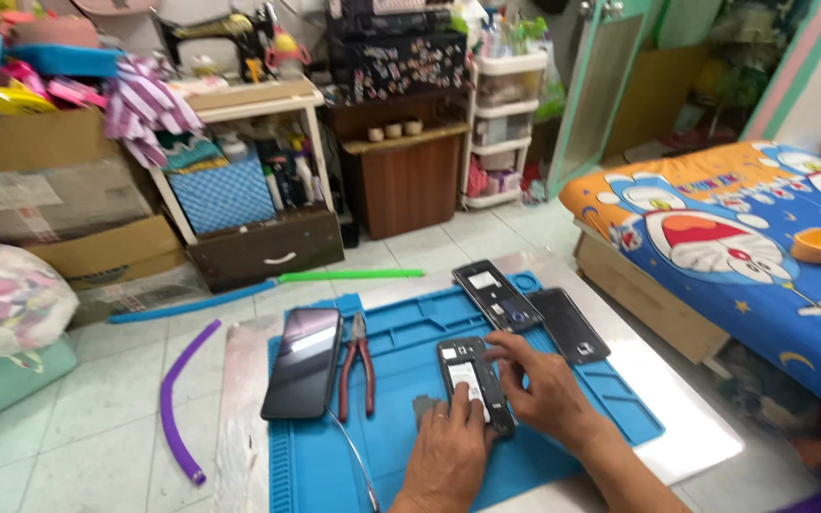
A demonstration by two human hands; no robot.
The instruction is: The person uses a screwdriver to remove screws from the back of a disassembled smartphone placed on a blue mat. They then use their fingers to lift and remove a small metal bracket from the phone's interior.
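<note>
The floor has pale tiles. A brown cabinet stands by a white shelf cart. A bed with a cartoon sheet sits nearby.

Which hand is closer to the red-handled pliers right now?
Left. The left hand lies just right of the red-handled pliers; the right hand is farther right, across the opened phone.

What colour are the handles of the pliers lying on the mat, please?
Red, clearest in the head view: the pliers lie on the blue mat.
</note>
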